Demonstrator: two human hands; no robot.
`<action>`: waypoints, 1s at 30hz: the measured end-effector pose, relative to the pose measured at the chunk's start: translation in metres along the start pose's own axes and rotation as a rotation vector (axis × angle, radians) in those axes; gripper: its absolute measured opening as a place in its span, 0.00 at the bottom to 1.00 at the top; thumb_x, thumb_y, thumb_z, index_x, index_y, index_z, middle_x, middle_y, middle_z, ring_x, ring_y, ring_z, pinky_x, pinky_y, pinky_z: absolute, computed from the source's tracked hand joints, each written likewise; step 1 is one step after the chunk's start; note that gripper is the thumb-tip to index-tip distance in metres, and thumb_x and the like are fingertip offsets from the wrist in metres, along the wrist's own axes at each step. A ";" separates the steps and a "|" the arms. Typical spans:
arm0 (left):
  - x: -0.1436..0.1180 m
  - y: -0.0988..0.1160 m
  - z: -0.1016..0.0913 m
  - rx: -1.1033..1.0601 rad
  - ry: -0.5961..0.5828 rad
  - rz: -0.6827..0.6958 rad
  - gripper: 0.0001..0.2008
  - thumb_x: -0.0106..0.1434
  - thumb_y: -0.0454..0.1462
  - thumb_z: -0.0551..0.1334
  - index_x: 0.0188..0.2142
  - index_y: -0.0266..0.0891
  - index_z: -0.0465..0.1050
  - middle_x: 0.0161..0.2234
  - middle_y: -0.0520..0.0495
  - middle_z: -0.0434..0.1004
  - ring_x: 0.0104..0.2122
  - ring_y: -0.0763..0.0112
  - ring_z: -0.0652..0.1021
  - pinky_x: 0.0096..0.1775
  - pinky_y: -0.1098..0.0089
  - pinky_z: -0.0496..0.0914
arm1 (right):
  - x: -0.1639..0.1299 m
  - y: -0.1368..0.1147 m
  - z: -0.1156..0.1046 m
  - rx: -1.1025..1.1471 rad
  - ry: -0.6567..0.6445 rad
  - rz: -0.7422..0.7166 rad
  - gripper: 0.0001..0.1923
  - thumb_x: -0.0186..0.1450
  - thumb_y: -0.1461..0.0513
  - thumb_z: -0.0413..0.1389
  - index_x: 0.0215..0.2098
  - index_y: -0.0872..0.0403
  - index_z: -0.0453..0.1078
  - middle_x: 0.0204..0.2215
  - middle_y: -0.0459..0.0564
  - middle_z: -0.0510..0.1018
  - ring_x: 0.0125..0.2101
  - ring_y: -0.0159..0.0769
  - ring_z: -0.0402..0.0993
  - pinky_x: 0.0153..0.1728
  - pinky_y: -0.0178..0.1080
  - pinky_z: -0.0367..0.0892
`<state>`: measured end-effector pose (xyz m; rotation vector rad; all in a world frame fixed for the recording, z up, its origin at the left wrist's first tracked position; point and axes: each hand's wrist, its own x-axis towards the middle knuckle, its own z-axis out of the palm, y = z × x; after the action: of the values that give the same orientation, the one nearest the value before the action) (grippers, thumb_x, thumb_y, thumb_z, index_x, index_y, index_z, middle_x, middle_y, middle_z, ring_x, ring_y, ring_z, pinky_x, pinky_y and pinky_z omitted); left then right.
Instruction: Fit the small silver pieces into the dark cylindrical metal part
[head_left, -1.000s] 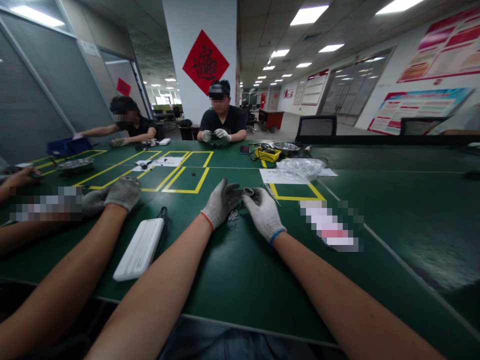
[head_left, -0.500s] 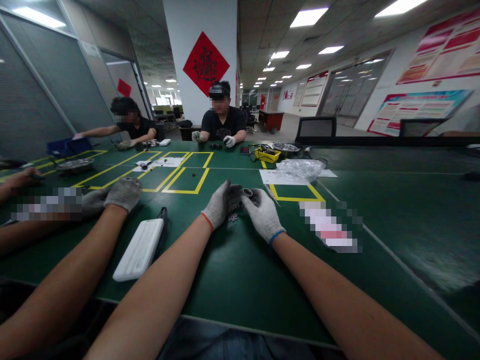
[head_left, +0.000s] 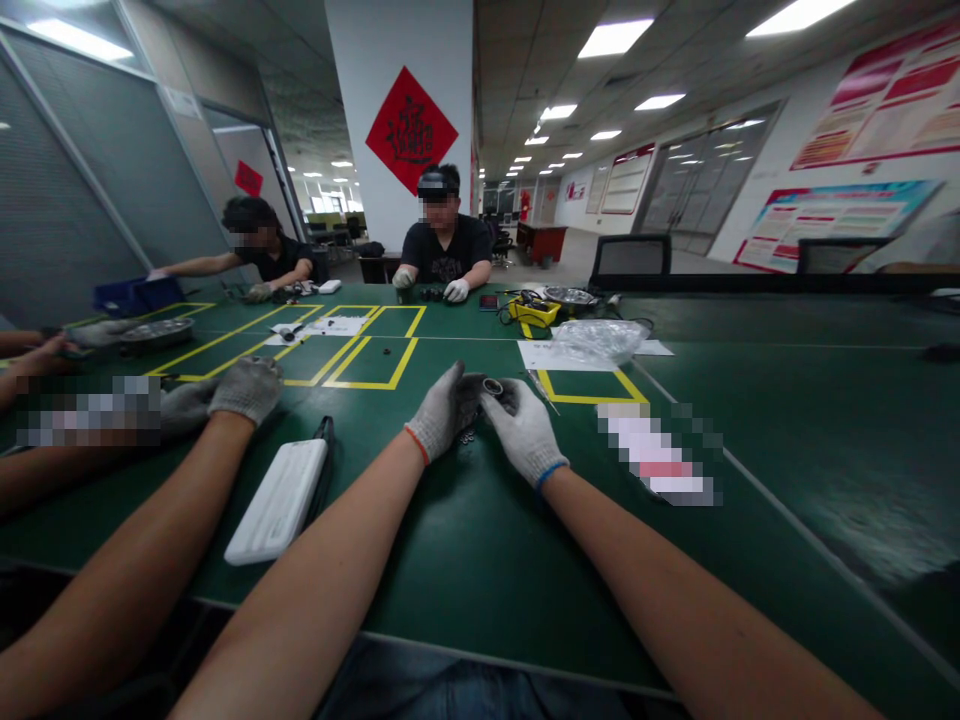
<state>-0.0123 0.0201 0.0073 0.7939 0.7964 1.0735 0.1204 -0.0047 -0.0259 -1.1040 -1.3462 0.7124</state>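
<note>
My right hand (head_left: 523, 425), in a white knitted glove with a blue cuff, is closed on a small round metal ring (head_left: 492, 386), its opening facing up. Beside it, my left hand (head_left: 442, 412), in a greyed glove with an orange cuff, has its thumb raised apart and its fingers reaching toward the ring's left side. Whether those fingers touch the ring is hard to see. Several tiny shiny metal pieces (head_left: 468, 437) lie on the green table (head_left: 480, 560) beneath and between my hands, partly hidden by them.
A white power bank (head_left: 276, 500) with a black cable lies left of my forearm. Close by is a co-worker's gloved hand (head_left: 247, 388). Tweezers (head_left: 544, 392), a plastic bag (head_left: 600, 341) and a yellow tray (head_left: 534, 312) are ahead right. Two people sit across the table.
My hands stay almost in place around the ring, with fewer of the tiny metal pieces showing beneath them. Across the table, a co-worker's hands have lowered slightly.
</note>
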 end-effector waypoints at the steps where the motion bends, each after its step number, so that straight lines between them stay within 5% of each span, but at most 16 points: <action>1: 0.000 -0.001 0.000 -0.004 -0.005 0.003 0.23 0.69 0.52 0.57 0.44 0.35 0.80 0.42 0.38 0.84 0.42 0.59 0.82 0.41 0.66 0.75 | 0.000 -0.001 0.000 -0.001 0.015 -0.010 0.21 0.62 0.47 0.61 0.45 0.53 0.72 0.41 0.54 0.83 0.44 0.45 0.80 0.49 0.48 0.74; 9: 0.003 0.005 -0.009 -0.003 -0.026 0.012 0.27 0.68 0.56 0.56 0.48 0.35 0.77 0.49 0.33 0.81 0.48 0.53 0.81 0.47 0.60 0.76 | 0.003 0.000 -0.001 0.026 0.144 -0.028 0.22 0.62 0.47 0.61 0.45 0.54 0.72 0.41 0.55 0.83 0.44 0.46 0.80 0.49 0.48 0.75; 30: 0.011 -0.002 -0.015 0.045 0.022 0.038 0.25 0.68 0.55 0.57 0.42 0.37 0.78 0.45 0.37 0.83 0.46 0.58 0.81 0.45 0.65 0.74 | 0.002 0.004 -0.001 -0.004 0.008 -0.001 0.21 0.62 0.48 0.61 0.46 0.53 0.72 0.43 0.55 0.82 0.44 0.44 0.79 0.49 0.48 0.75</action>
<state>-0.0215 0.0325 -0.0031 0.8397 0.8291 1.1031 0.1224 -0.0015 -0.0289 -1.1081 -1.3417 0.7037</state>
